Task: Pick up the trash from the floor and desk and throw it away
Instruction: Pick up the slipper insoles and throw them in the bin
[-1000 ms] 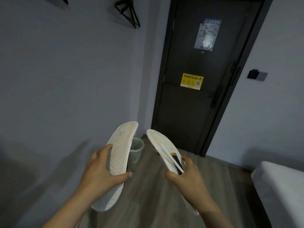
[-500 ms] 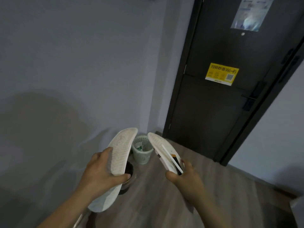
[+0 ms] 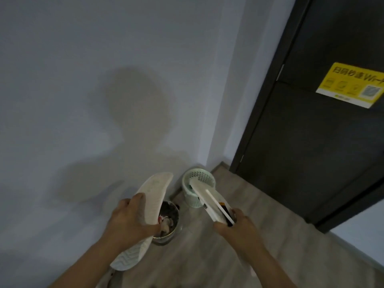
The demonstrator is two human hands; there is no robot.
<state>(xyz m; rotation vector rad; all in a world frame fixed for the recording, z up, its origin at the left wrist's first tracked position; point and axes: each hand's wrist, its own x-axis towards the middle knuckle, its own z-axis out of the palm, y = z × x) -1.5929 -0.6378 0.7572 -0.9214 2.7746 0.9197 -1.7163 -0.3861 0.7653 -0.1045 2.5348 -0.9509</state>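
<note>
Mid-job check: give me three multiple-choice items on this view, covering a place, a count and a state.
1. Where is the pale green basket? A) on the floor beside the dark door B) on a bed C) on a desk
2. How many bins are on the floor? A) one B) two C) four
3. The left hand is: A) empty B) gripping a white slipper C) pushing a drawer
Key: 1 A, it stands in the corner by the door; 2 B, basket plus a round metal bin; 3 B, it is curled round the slipper.
</note>
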